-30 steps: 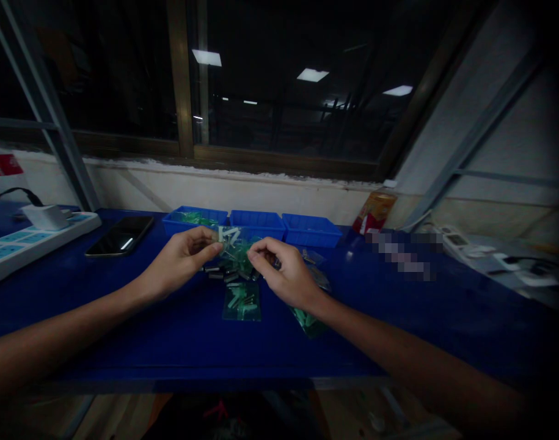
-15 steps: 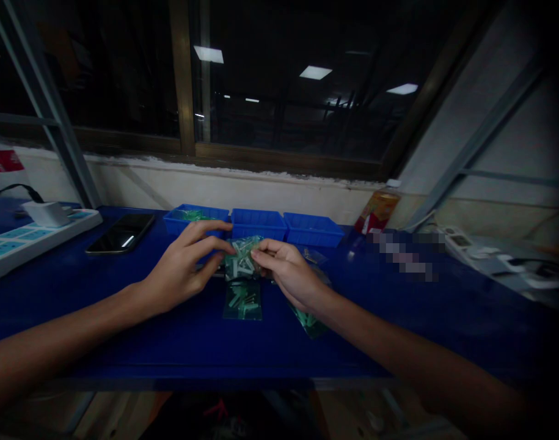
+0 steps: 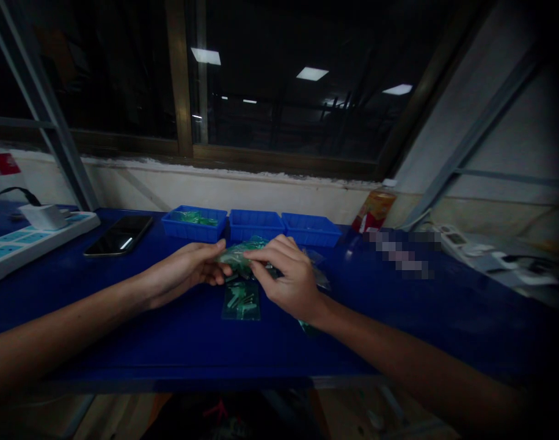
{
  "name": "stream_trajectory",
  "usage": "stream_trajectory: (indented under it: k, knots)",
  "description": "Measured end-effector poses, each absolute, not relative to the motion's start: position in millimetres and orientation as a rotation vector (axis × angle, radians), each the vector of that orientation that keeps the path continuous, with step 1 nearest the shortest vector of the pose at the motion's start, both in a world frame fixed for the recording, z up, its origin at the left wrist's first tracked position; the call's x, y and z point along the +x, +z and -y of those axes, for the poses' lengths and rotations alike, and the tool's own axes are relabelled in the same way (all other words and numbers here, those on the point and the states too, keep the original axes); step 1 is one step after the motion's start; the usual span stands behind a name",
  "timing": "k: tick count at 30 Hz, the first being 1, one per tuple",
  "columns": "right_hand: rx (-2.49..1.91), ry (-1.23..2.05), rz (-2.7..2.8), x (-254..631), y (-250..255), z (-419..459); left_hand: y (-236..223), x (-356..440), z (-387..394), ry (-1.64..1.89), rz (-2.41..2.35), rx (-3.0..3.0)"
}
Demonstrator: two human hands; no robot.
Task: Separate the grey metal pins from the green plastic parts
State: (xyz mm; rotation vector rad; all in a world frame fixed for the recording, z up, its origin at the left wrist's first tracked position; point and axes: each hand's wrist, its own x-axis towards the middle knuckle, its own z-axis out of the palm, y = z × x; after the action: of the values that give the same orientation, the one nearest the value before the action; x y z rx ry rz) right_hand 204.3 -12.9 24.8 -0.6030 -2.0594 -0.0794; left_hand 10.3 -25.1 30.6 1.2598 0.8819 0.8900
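Between my two hands, above the blue table, is a clear greenish plastic bag [image 3: 240, 255] with pale pieces inside. My left hand [image 3: 194, 269] is closed on its left end, thumb on top and fingers curled beneath. From the right, my right hand [image 3: 288, 272] pinches the bag with thumb and forefinger. Just below, a second small bag [image 3: 241, 302] lies flat on the table, with green plugs and thin screws showing through it. Part of another green bag [image 3: 309, 328] sticks out from under my right wrist.
Three blue bins line the back: the left bin [image 3: 194, 231] holds green bags, beside the middle bin [image 3: 255, 226] and right bin [image 3: 310, 229]. A phone [image 3: 118, 236] and power strip [image 3: 41, 235] lie left. A drink bottle [image 3: 374, 209] stands back right.
My left hand has turned and closed on the bag's left end; before, its fingers were spread beside it. The bag has tipped from hanging upright to lying more level. My right hand still pinches it.
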Motion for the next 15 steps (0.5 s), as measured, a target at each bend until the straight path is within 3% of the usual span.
stream_trajectory:
  k: [4,8,15]
  knots:
    - [-0.538,-0.035,2.048,202.9,25.3,12.8,34.1,13.4,26.8,1.012,-0.873,1.346]
    - [-0.664,0.237,1.931,200.8,28.2,8.3,31.6,9.0,22.2,1.212,-0.976,1.664]
    - [-0.927,1.456,1.768,196.8,28.4,3.3,29.1,-0.5,25.5,1.485,-1.132,2.600]
